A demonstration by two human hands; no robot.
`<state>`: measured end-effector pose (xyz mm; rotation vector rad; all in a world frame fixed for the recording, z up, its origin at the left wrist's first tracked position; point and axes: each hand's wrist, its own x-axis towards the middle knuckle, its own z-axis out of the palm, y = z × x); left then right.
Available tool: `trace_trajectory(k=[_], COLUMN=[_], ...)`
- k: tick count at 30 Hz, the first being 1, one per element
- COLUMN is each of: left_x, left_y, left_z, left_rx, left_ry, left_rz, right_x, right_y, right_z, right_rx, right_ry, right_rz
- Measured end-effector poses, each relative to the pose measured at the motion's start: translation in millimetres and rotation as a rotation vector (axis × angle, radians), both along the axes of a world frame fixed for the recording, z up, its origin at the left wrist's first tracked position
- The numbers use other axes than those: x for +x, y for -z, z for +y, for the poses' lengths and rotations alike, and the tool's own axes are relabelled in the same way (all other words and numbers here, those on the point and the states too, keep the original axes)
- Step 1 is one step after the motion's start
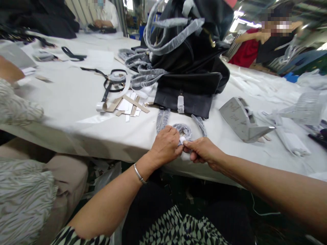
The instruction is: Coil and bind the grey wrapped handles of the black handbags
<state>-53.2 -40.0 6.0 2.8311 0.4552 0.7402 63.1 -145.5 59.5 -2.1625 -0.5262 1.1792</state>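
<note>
My left hand (166,144), with a bracelet at its wrist, is closed on a coiled bag strap (184,130) covered in clear wrapping. A white band (182,139) goes around part of the coil, between my two hands. Thumb and fingers of my right hand (204,151) pinch at this band from the other side. Just beyond lies a black handbag (187,92), its front tab covered by a white wrap (181,104). Wrapped handle ends (162,119) stick out from under the bag toward me. My fingers hide part of the coil.
More black bags with wrapped handles (176,37) are piled behind. Paper strips (130,105) and black straps (112,81) lie left of the bag. At right stands a grey tape dispenser (237,119) with a pointed end. A co-worker's sleeve (19,102) is at left; people are farther back.
</note>
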Motion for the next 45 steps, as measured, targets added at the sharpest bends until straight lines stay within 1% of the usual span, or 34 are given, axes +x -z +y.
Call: trace_trajectory(k=[5, 12, 15, 18, 20, 22, 25, 28, 31, 33, 38, 42, 45], left_x=[-1.9, -6.8, -6.2, -5.8, -6.6, -8.6, -12.6, -14.8, -13.0, -9.7, -1.3, -0.4, -1.1], left_y=[-0.9, -0.6, 3.1, 8.2, 9.9, 9.5, 7.1, 7.5, 10.0, 9.3, -3.7, -13.5, -16.1], left_z=[1.8, -1.8, -2.6, -2.6, -2.2, -1.5, 0.3, 1.7, 0.6, -1.4, -6.2, -8.5, -9.7], left_rx=[0.011, 0.071, 0.037, -0.038, -0.044, 0.021, 0.17, 0.229, 0.204, 0.169, 0.104, 0.112, 0.128], left_ry=[0.028, 0.043, 0.04, 0.022, 0.027, 0.061, 0.16, 0.201, 0.154, 0.104, 0.008, -0.041, -0.056], left_rz=[-0.023, -0.073, -0.111, -0.18, -0.196, -0.173, -0.096, -0.101, -0.154, -0.132, 0.055, 0.17, 0.212], right_x=[-4.1, -0.1, 0.2, 0.6, 1.6, 3.0, 4.3, 4.6, 5.7, 7.2, 11.6, 11.1, 8.0], right_y=[-0.6, -7.8, -9.0, -8.3, -7.2, -6.6, -7.6, -9.4, -9.1, -7.3, -3.0, -3.0, -2.8], right_z=[-0.5, 2.4, 3.2, 3.3, 3.4, 3.6, 4.6, 5.7, 5.0, 3.0, -2.0, -3.4, -4.8], right_rx=[0.008, -0.037, -0.036, -0.031, -0.036, -0.045, -0.059, -0.072, -0.072, -0.063, -0.04, -0.018, 0.024], right_ry=[0.02, -0.014, -0.026, -0.036, -0.039, -0.038, -0.037, -0.037, -0.035, -0.036, -0.039, -0.028, -0.008], right_rz=[0.007, 0.051, 0.055, 0.069, 0.078, 0.082, 0.09, 0.104, 0.119, 0.128, 0.143, 0.171, 0.202])
